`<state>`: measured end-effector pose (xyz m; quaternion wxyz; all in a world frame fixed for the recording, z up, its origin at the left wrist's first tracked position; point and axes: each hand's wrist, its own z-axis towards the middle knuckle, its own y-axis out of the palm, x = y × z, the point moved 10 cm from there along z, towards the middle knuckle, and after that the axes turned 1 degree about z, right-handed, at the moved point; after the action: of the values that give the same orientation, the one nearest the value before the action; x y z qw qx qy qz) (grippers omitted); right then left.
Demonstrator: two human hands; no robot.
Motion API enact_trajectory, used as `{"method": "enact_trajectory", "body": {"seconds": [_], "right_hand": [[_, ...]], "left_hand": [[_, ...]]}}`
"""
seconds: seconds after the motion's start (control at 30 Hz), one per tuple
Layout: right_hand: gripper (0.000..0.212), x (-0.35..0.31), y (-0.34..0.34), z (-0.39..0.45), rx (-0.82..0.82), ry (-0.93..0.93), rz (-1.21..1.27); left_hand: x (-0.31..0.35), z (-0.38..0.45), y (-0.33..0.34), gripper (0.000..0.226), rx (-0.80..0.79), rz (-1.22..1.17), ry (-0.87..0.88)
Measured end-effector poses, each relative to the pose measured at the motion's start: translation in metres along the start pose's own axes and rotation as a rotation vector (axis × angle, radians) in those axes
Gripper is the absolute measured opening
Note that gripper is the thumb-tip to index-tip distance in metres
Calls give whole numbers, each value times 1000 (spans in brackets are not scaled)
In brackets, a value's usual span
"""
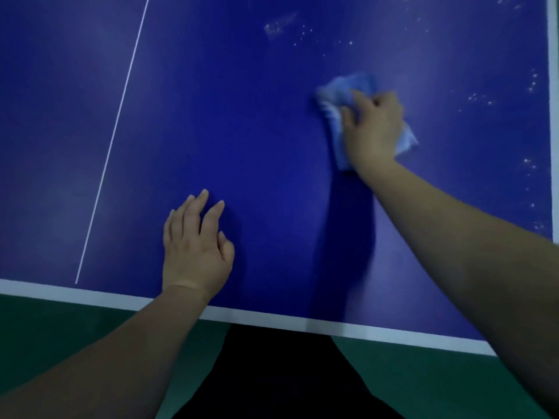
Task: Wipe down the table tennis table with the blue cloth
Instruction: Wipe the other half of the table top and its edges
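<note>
Table tennis table [272,146], deep blue with white border lines, fills most of the downward view from a person's head camera. Nearest the viewer, dark clothing [272,373] shows at the bottom centre, with green floor [60,334] on either side below the table's white near edge [272,320]. Two bare forearms reach over that edge onto the surface. The left hand [195,246] lies flat on the table just past the edge, palm down, fingers straight and slightly spread, holding nothing. A thin white centre line [115,140] runs away from the near edge to the left of this hand. Farther out and to the right, the right hand [373,128] presses down on the blue cloth [341,95], its fingers curled over the bunched fabric and gripping it against the tabletop. The cloth is light blue and blurred, sticking out beyond the fingers and also behind the wrist. Beyond the cloth, toward the far right corner, pale white specks and smears [281,27] dot the blue surface, and more specks run along beside the white right edge [552,116].
</note>
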<state>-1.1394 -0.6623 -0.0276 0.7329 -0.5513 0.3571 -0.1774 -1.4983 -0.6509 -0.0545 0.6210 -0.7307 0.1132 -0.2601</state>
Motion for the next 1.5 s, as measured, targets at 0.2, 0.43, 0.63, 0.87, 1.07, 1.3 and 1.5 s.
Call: {"method": "enact_trajectory", "body": {"seconds": [0.2, 0.43, 0.63, 0.87, 1.07, 1.3, 1.5], "right_hand": [[34, 6, -25, -134, 97, 224, 36], [30, 1, -35, -139, 50, -123, 66], [35, 146, -72, -175, 246, 680, -37], [31, 19, -43, -185, 23, -205, 83], [33, 182, -94, -224, 283, 831, -56], [30, 21, -49, -238, 57, -36, 80], [30, 175, -96, -247, 220, 531, -22]], "left_hand": [[3, 0, -3, 52, 21, 3, 21], [2, 0, -1, 53, 45, 4, 39], [4, 0, -1, 55, 38, 14, 48], [3, -1, 0, 51, 44, 1, 55], [5, -2, -2, 50, 52, -10, 64], [5, -1, -3, 50, 68, -22, 72], [4, -2, -2, 49, 72, -24, 76]]}}
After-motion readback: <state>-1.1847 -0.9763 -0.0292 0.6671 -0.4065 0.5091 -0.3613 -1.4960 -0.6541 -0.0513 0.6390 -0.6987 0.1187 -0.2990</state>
